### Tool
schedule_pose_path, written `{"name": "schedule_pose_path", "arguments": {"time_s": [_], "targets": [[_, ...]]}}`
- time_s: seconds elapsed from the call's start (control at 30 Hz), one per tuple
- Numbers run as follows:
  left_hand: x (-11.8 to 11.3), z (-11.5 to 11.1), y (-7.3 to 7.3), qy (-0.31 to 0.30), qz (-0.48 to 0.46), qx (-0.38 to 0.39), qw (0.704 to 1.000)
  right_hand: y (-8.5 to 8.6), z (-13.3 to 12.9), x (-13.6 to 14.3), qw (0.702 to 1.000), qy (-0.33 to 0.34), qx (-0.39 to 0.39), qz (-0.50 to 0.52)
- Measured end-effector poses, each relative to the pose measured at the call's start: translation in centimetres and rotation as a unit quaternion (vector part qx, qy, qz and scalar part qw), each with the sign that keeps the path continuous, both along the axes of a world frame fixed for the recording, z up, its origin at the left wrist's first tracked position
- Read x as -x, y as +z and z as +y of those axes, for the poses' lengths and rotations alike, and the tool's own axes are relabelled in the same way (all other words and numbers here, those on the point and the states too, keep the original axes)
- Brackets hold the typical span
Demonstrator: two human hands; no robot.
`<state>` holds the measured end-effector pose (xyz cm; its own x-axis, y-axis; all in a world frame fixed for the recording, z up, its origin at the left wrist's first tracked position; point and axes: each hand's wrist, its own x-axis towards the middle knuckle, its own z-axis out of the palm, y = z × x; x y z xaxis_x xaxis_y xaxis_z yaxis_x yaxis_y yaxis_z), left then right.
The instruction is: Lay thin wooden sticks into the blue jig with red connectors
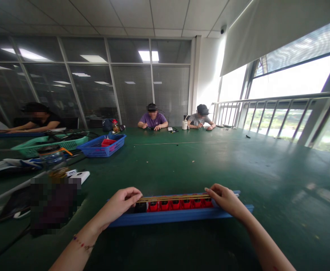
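A long blue tray [178, 215] lies across the green table in front of me, holding a row of several red blocks [175, 205] and a black piece [140, 207] at its left end. Thin yellowish strips [173, 198] stretch lengthwise above the row. My left hand [126, 199] pinches the left end of these strips, and my right hand [219, 195] pinches their right end. The fingers of both hands are closed.
On the left are a blue basket [101, 151] with a red item, a green basket [32, 148], a lidded jar [52, 160] and a white device [82, 176]. People sit at the far side of the table [181, 162] and at far left.
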<state>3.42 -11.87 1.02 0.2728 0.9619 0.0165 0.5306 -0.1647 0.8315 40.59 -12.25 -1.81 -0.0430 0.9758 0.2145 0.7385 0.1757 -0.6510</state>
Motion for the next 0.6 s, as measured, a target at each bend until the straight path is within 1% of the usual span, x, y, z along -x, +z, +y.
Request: {"name": "schedule_pose_path", "arguments": {"time_s": [0.1,0.2,0.6], "targets": [[-0.01,0.11,0.13,0.003,-0.005,-0.005,1.0,0.15,-0.04,0.02,1.0,-0.01,0.002,-0.029],[0.01,0.17,0.19,0.003,-0.009,-0.01,1.0,0.17,-0.02,0.01,0.999,-0.008,0.014,-0.037],[0.46,0.43,-0.47,-0.008,0.003,0.0,1.0,0.29,-0.11,-0.07,0.996,0.021,0.024,0.078]]}}
